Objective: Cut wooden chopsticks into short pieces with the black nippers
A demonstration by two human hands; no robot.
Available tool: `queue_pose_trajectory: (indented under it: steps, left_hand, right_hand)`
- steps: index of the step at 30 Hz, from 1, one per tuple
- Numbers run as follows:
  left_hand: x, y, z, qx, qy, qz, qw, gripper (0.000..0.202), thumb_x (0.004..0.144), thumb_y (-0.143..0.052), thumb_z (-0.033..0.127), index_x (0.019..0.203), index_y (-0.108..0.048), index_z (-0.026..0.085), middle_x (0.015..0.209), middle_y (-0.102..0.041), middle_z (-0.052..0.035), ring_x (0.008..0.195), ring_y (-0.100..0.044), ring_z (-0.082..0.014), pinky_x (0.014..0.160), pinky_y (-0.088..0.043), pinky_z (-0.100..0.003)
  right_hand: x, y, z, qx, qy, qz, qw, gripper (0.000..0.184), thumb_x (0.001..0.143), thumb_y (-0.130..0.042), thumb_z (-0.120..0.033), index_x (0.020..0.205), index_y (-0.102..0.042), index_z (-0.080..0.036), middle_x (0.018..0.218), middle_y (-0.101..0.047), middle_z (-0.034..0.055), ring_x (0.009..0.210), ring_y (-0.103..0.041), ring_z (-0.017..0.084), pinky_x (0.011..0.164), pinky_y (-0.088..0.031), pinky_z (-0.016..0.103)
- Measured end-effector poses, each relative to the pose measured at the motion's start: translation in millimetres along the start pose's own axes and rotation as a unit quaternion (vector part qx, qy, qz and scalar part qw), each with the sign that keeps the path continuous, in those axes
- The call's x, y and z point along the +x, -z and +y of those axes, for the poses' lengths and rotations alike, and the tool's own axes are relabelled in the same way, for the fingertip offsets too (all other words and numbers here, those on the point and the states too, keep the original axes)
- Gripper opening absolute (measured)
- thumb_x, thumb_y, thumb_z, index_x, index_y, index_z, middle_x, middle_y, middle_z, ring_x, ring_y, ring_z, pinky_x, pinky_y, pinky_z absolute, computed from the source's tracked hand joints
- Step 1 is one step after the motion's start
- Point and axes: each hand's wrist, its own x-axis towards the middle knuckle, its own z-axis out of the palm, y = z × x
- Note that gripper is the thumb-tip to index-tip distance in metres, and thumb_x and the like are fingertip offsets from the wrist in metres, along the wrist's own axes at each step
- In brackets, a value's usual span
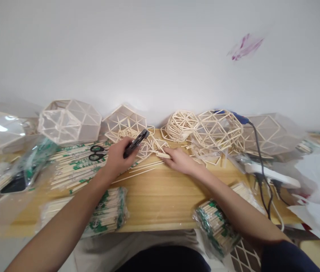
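Observation:
My left hand is closed round a black hand tool, whose exact kind I cannot make out; its dark end points up and to the right. My right hand pinches a few short pale wooden sticks at the middle of the wooden table. Just beyond the fingers lie loose stick pieces and a flat stick lattice. Longer thin sticks lie between the two hands, on the near side. Black-handled scissors rest to the left of my left hand, on packaged sticks.
Stick-frame domes line the wall: a covered one, an open half shell, a stacked ring and a bare frame. Bagged sticks lie at the front edge, another bag at right. A power strip trails cables.

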Motion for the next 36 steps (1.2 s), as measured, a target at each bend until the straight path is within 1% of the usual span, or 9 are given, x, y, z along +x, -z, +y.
queue_pose_trajectory:
  steps: [2,5,10,14,20,28,31,33,36]
  left_hand:
    - [2,1.6,3,-0.004,0.014,-0.008,1.0,0.022,0.09,-0.065,0.038,0.08,-0.058,0.021,0.061,-0.054,0.0046,0.053,-0.044,-0.0113,0.056,-0.037,-0.024]
    - [2,1.9,4,-0.015,0.018,-0.001,1.0,0.023,0.09,-0.065,0.038,0.078,-0.057,0.021,0.059,-0.051,0.0053,0.052,-0.042,-0.0109,0.055,-0.035,-0.024]
    - [0,1.3,0,-0.029,0.011,0.024,0.999,0.019,0.089,-0.067,0.037,0.083,-0.06,0.02,0.06,-0.053,0.0059,0.052,-0.043,-0.0105,0.055,-0.035,-0.024]
    - [2,2.8,1,-0.029,0.01,0.034,0.999,0.017,0.089,-0.067,0.036,0.084,-0.064,0.021,0.061,-0.054,0.0054,0.051,-0.043,-0.011,0.056,-0.036,-0.026]
    - [5,3.2,-1,-0.04,0.027,-0.016,0.999,0.033,0.086,-0.065,0.042,0.063,-0.052,0.023,0.052,-0.043,0.0038,0.049,-0.037,-0.0129,0.052,-0.032,-0.029]
    - [5,-0.1,3,-0.02,0.014,-0.084,0.996,0.031,0.085,-0.062,0.043,0.064,-0.051,0.023,0.052,-0.045,0.0033,0.05,-0.04,-0.0139,0.053,-0.032,-0.029]
    - [3,-0.2,2,-0.022,0.027,-0.06,0.998,0.032,0.084,-0.063,0.043,0.063,-0.049,0.023,0.053,-0.045,0.0036,0.05,-0.038,-0.0132,0.053,-0.033,-0.028]
    - [2,0.4,-1,-0.031,0.034,-0.027,0.999,0.034,0.082,-0.065,0.043,0.062,-0.048,0.022,0.052,-0.043,0.0041,0.049,-0.036,-0.0121,0.052,-0.032,-0.028]
    - [1,1.5,-5,-0.067,0.055,0.017,0.996,0.036,0.082,-0.067,0.04,0.058,-0.048,0.021,0.05,-0.038,0.0047,0.048,-0.035,-0.0104,0.05,-0.031,-0.027]
  right_hand:
    - [6,3,-4,-0.017,0.005,-0.013,1.0,0.014,0.101,-0.058,-0.023,0.108,-0.069,-0.018,0.089,-0.076,0.0086,0.079,-0.069,0.022,0.071,-0.041,0.028]
    - [13,1,-9,-0.004,0.043,-0.024,0.999,0.015,0.101,-0.054,-0.019,0.1,-0.069,-0.019,0.084,-0.075,0.0068,0.073,-0.066,0.019,0.07,-0.04,0.027]
    - [12,-12,-6,-0.005,0.087,0.045,0.995,0.016,0.093,-0.053,-0.012,0.093,-0.067,-0.019,0.077,-0.07,0.0043,0.069,-0.061,0.018,0.067,-0.04,0.027]
    - [5,-12,2,-0.029,0.125,0.01,0.992,0.017,0.088,-0.053,-0.011,0.087,-0.067,-0.02,0.075,-0.069,0.0048,0.07,-0.061,0.019,0.069,-0.04,0.028]
    - [3,-2,5,-0.058,0.081,-0.027,0.995,0.016,0.086,-0.055,-0.012,0.083,-0.068,-0.021,0.074,-0.071,0.0041,0.066,-0.059,0.019,0.065,-0.034,0.029]
    - [1,-2,6,-0.001,0.101,-0.01,0.995,0.015,0.087,-0.055,-0.014,0.081,-0.068,-0.02,0.072,-0.069,0.0025,0.065,-0.059,0.017,0.066,-0.038,0.028]
    - [1,0,6,0.06,0.113,0.019,0.992,0.016,0.096,-0.06,-0.028,0.095,-0.073,-0.019,0.084,-0.074,0.0047,0.073,-0.065,0.018,0.069,-0.043,0.028]
    - [2,1,7,0.097,0.111,0.059,0.987,0.025,0.101,-0.06,-0.039,0.104,-0.074,-0.019,0.097,-0.077,0.0069,0.082,-0.068,0.019,0.074,-0.047,0.029]
    - [3,2,9,0.113,0.079,0.12,0.983,0.033,0.105,-0.054,-0.042,0.101,-0.075,-0.018,0.095,-0.077,0.0083,0.083,-0.068,0.02,0.078,-0.048,0.032]
